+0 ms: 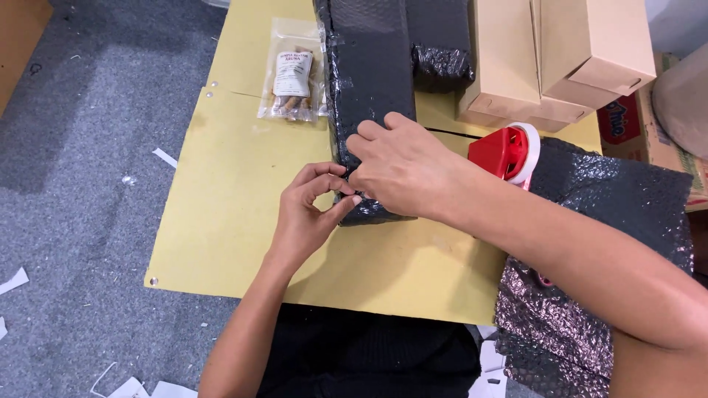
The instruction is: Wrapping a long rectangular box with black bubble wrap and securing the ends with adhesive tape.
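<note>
A long parcel wrapped in black bubble wrap [369, 81] lies on a yellow-brown cardboard sheet [221, 214], running away from me. My right hand [402, 166] presses down flat on the parcel's near end. My left hand [313, 206] pinches the wrap at the near left corner, thumb and fingers meeting right beside the right hand's fingertips. The near end of the parcel is partly hidden under both hands.
A red and white tape dispenser [509, 151] sits just right of the parcel. A loose black bubble wrap sheet [612, 221] lies at right under my forearm. Tan cardboard boxes [553, 59] stand at the back right. A clear packet of brown sticks [293, 74] lies left of the parcel. Grey carpet with paper scraps [81, 184] surrounds the sheet.
</note>
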